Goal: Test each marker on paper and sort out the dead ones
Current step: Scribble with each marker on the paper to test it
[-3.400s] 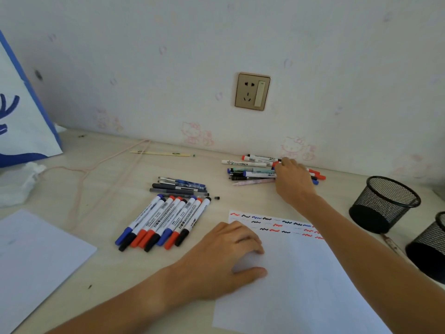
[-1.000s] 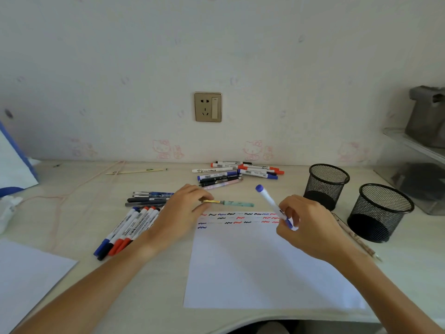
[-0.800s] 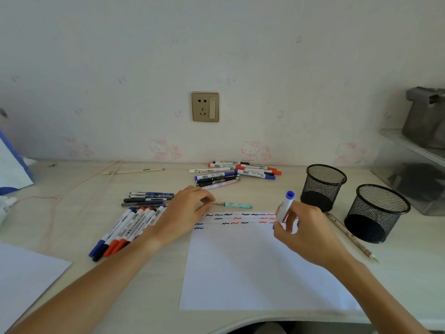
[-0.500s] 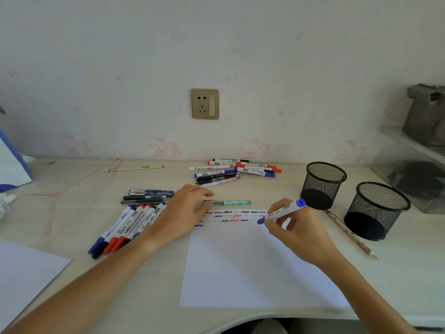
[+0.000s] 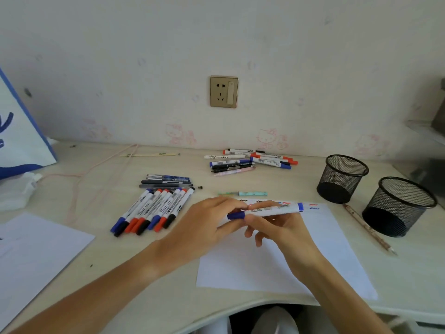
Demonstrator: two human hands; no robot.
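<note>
A white sheet (image 5: pixel 277 268) is laid at the near edge of the tabletop (image 5: pixel 144 273), with coloured squiggles along its far edge. Above it a blue marker (image 5: pixel 267 210) is held level between both hands: the fingers of the right hand (image 5: pixel 279 227) are closed around its barrel, while those of the left hand (image 5: pixel 207 227) are closed on its capped left end. Just beyond the sheet a teal pen (image 5: pixel 248 193) is seen. To the left, a row of markers (image 5: pixel 154 209) is laid side by side, with a few pens (image 5: pixel 166 181) behind it. Toward the right edge two mesh cups (image 5: pixel 342 177) are stood, a pencil (image 5: pixel 368 229) beside them. Near the far edge another pile of markers (image 5: pixel 250 161) is gathered.
</note>
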